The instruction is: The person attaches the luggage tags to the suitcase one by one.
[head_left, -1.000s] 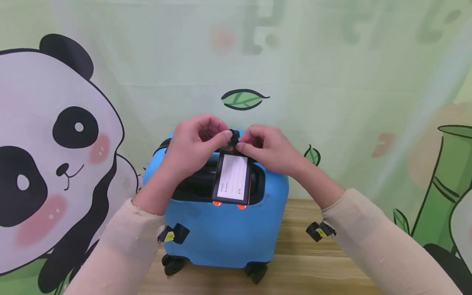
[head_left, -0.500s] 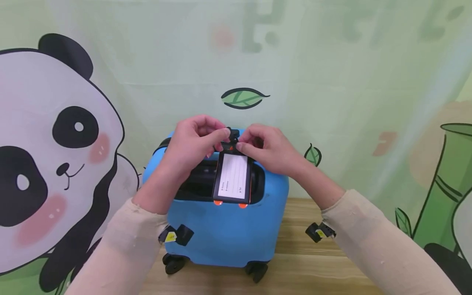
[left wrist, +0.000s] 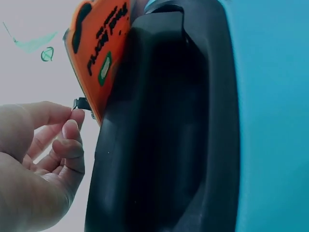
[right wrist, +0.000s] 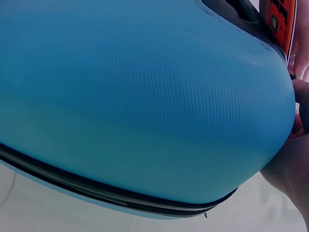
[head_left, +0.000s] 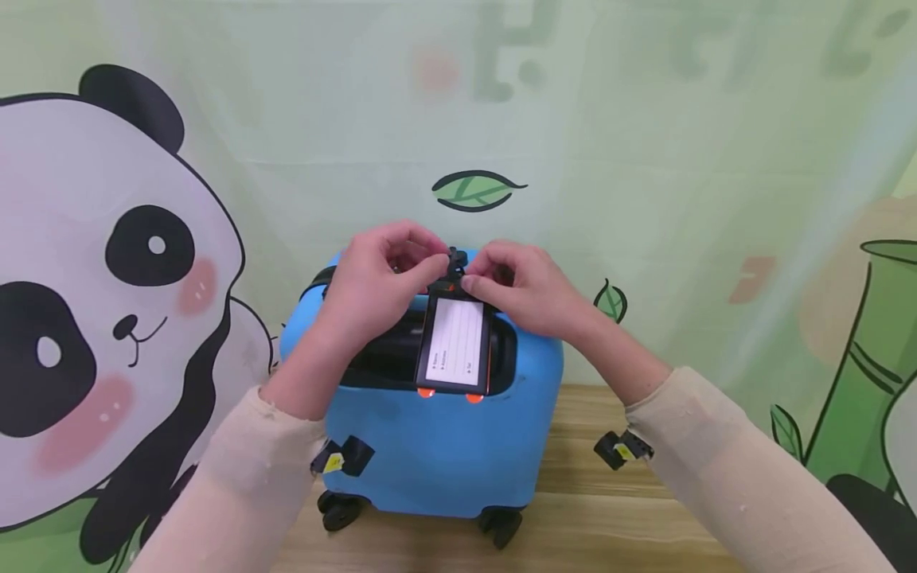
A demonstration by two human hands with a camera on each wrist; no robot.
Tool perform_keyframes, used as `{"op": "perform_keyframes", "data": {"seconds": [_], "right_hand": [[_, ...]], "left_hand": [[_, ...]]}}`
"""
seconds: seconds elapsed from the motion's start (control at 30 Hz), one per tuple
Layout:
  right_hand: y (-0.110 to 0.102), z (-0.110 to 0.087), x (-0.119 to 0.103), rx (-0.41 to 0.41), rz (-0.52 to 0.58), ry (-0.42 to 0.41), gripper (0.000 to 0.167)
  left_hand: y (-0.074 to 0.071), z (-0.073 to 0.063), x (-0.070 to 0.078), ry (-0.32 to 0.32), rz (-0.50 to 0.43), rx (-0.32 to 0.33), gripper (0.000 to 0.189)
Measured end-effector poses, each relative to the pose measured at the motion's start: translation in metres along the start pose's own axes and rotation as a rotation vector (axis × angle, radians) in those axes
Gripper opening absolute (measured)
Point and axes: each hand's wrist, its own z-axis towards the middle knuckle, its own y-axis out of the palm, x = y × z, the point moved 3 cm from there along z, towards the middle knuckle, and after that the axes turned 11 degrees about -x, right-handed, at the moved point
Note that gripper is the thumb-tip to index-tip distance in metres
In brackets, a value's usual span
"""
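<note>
Left hand: the left hand (head_left: 380,274) sits above the top of the suitcase, fingers curled, thumb and forefinger pinching the black strap (head_left: 453,263) of the luggage tag from the left; in the left wrist view the fingertips (left wrist: 70,130) close on a small black piece (left wrist: 81,103) at the tag's edge.
Right hand: the right hand (head_left: 526,290) meets it from the right, fingers curled, pinching the same strap just above the tag.
Luggage tag: the luggage tag (head_left: 456,346) hangs below the two hands, its white card face in a black frame turned to the head camera, lying over the handle recess; its back is orange with dark print (left wrist: 99,48).
Suitcase: the blue suitcase (head_left: 437,446) stands upright on dark wheels (head_left: 337,513) on the wooden desk (head_left: 595,509), its black handle (head_left: 380,350) set in the top.
Backdrop: a green cloth with a cartoon panda (head_left: 107,318) hangs behind.
Sleeves: both forearms wear pale beige sleeves (head_left: 716,454).
</note>
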Motion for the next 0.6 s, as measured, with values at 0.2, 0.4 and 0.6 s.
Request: {"op": "perform_keyframes", "data": {"seconds": [0.2, 0.4, 0.6], "right_hand": [[-0.002, -0.001, 0.002, -0.009, 0.019, -0.002, 0.011], [-0.002, -0.002, 0.004, -0.017, 0.039, 0.014, 0.011], [-0.003, -0.003, 0.003, -0.012, 0.049, 0.021, 0.011]], "left_hand": [[0.005, -0.003, 0.002, 0.144, 0.164, 0.030, 0.021], [0.012, -0.008, 0.001, 0.278, 0.329, 0.060, 0.026], [0.016, -0.008, 0.004, 0.353, 0.410, 0.112, 0.023]]}}
